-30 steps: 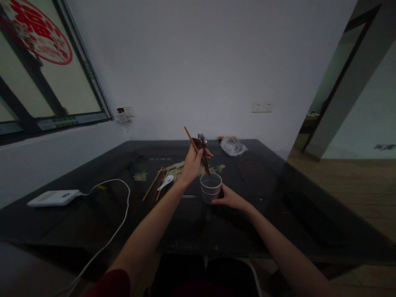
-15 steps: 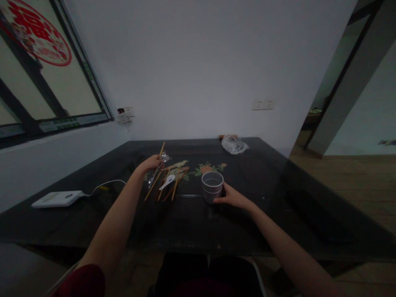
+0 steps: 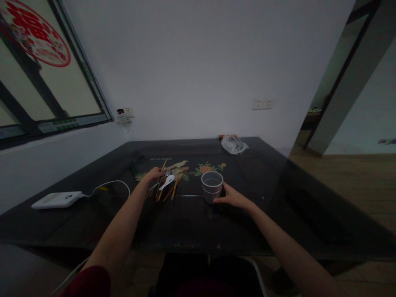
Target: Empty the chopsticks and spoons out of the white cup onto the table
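At the left end of a pile of chopsticks (image 3: 175, 189), my left hand (image 3: 154, 175) is closed on a wooden chopstick (image 3: 164, 164) that sticks up past the fingertips. A shiny metal spoon (image 3: 168, 173) shows right by those fingers; whether they still grip it I cannot tell. Across the pile lies a white soup spoon (image 3: 167, 182) with a dark mark in its bowl. My right hand (image 3: 232, 195) is wrapped round the right side of a clear plastic cup (image 3: 212, 187), which stands upright on the table.
The dark glossy table (image 3: 192, 227) has a flower print (image 3: 206, 168) in its middle. A crumpled clear plastic bag (image 3: 233, 144) lies at the back edge by the wall. To the left sits a white power bank (image 3: 57, 199) with a white cable (image 3: 115, 181).
My left hand has come down and slightly right onto the pile, bringing the chopstick and metal spoon lower. My right hand and the cup have stayed in place.
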Tool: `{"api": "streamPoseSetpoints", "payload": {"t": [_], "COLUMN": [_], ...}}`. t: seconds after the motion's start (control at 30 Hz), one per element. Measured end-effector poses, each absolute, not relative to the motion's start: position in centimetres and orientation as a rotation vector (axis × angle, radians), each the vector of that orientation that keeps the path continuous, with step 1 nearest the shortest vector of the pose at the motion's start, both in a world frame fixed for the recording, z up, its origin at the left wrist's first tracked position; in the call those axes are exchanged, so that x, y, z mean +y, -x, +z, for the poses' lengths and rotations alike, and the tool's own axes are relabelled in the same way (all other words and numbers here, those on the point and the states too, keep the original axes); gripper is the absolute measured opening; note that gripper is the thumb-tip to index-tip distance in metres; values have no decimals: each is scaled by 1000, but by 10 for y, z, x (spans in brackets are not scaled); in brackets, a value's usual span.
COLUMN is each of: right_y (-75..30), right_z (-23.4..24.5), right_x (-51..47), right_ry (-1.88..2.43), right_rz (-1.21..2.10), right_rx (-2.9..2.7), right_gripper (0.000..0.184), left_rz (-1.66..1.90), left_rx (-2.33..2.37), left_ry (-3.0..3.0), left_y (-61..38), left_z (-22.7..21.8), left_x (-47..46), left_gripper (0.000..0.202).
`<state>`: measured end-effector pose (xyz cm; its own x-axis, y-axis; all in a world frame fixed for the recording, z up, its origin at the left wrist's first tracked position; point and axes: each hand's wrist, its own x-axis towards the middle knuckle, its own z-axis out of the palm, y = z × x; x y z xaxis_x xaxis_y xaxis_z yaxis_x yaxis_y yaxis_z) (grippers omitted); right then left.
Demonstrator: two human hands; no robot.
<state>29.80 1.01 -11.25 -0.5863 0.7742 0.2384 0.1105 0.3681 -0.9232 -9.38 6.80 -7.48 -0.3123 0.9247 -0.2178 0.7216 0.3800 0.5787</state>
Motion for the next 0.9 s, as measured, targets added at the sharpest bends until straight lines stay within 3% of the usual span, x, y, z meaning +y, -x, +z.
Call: {"api": "streamPoseSetpoints", "payload": {"t": [0.27,0.63,0.9], "right_y": [-297,-297,-297], "right_z": [-114,-108,-105], "right_x": [11,6,5], "right_ry": [755,752,790], "right_rz": [1286,1275,1240], "right_rx": [-1936,-1937,-1959], "right_gripper": [93,91,89], "left_rz": [437,450,358], "left_rx": [2276,2293,2327], "left_ry": [-1546,-1575,-1614], "left_y": [100,110,117], "left_z": [-68,-59,-75], "left_x": [66,67,69], "left_gripper": [7,23,21]}}
